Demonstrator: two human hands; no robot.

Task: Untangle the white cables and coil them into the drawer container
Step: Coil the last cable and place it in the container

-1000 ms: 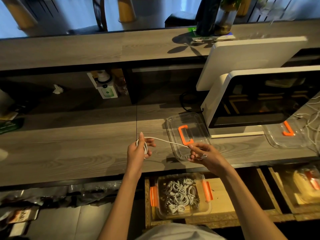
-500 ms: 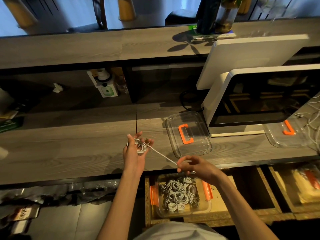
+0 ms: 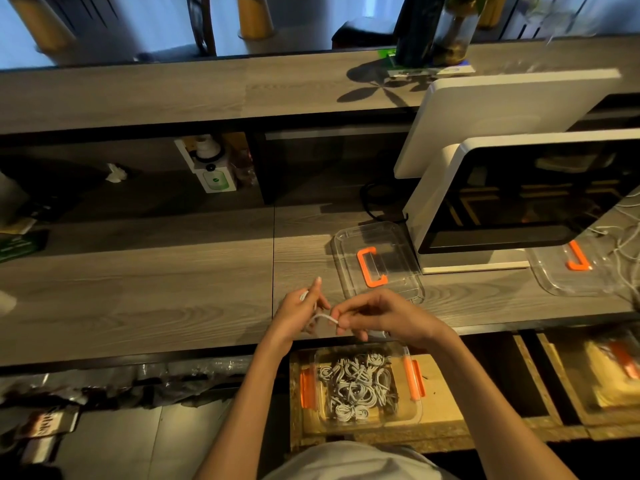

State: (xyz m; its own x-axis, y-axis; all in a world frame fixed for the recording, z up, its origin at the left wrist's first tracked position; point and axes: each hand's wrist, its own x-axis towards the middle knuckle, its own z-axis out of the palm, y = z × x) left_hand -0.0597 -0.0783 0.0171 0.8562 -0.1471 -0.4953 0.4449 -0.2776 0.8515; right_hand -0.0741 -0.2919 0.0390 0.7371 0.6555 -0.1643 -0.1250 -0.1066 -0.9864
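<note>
Left hand grips a coiled white cable; right hand pinches its tail. A slack grip could spring the coil before the container at six o'clock.

Free: bare counter left of hands | Obstacles: clear lid just beyond, monitor right-rear | Container below open-topped, reachable.

A thin white cable is bunched in a small coil above the counter edge, one short loose end arcing to the right. Below it, in the open drawer, sits the clear container with orange side latches, upright and lidless (already heaped with pale coiled cables, overlapping in loops across its floor).
</note>
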